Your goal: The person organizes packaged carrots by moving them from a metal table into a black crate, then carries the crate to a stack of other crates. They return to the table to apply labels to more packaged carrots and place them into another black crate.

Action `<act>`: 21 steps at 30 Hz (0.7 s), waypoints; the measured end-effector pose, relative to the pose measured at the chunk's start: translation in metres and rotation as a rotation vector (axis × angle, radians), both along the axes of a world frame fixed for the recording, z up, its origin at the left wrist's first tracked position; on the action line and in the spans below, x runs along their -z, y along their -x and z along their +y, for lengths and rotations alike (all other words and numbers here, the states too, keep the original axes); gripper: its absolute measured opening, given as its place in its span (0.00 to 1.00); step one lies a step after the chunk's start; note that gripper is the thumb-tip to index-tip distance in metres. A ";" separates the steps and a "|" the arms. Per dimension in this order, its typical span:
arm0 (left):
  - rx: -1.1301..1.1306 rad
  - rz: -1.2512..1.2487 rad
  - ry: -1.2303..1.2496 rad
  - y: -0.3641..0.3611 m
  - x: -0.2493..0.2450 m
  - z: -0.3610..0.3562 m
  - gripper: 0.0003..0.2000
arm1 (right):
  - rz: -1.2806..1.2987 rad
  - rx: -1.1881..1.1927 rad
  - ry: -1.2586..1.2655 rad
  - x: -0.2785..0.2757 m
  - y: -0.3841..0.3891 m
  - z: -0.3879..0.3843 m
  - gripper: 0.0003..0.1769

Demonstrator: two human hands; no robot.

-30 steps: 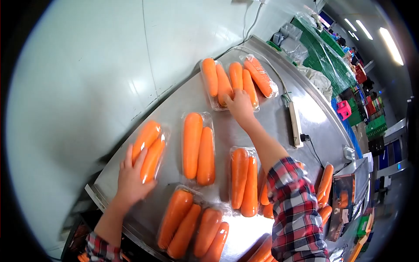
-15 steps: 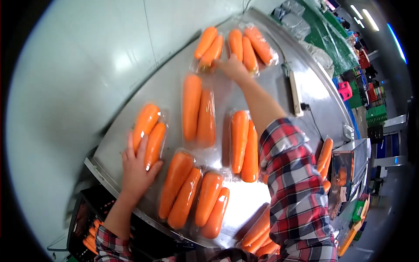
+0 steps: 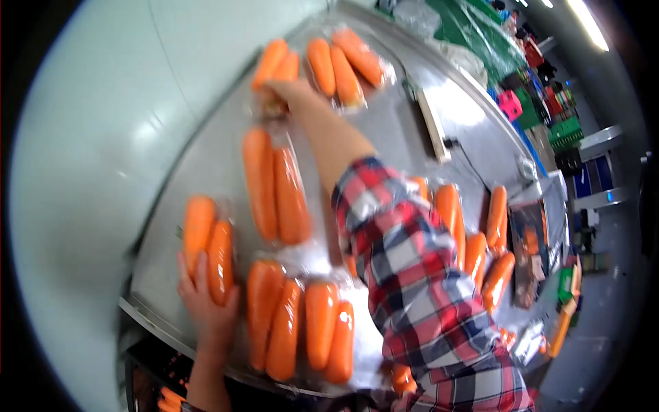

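Observation:
Several clear packs of two carrots each lie on a steel table (image 3: 206, 158). My left hand (image 3: 206, 302) rests flat on the near-left carrot pack (image 3: 208, 247), fingers spread over its lower end. My right hand (image 3: 292, 93) reaches far across and grips the lower end of the far-left carrot pack (image 3: 274, 65). My plaid sleeve (image 3: 412, 275) covers the middle of the table. Another pack (image 3: 274, 185) lies between the two hands, and the picture is blurred.
Two more packs (image 3: 302, 323) lie along the near edge, and a far pack (image 3: 343, 58) sits right of my right hand. Loose carrots (image 3: 480, 254) pile at the right. A white power strip (image 3: 429, 123) lies on the table. Green crates (image 3: 480, 34) stand behind.
My right hand has pulled the far-left pack leftward, away from its neighbour. My left hand has slid its pack nearer the table's edge. The camera has swung forward and left.

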State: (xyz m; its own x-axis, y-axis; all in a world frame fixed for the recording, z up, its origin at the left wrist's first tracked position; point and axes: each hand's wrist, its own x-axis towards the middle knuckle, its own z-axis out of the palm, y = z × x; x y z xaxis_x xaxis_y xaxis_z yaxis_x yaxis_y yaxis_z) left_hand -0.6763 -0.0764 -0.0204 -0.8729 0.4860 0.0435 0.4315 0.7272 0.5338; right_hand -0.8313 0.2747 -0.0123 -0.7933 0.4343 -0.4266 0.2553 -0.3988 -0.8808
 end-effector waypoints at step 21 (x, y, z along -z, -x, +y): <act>0.894 0.218 -0.124 -0.147 -0.063 0.083 0.27 | -0.417 0.273 0.146 -0.069 -0.569 -0.216 0.38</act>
State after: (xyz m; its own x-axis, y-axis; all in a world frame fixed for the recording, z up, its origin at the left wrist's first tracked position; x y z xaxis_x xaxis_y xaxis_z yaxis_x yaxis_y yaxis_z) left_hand -0.5297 0.0069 0.0431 -0.1424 0.9553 0.2591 0.9044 0.0192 0.4263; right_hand -0.2627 0.0583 0.0563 -0.4093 0.5141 -0.7538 0.4420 -0.6110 -0.6567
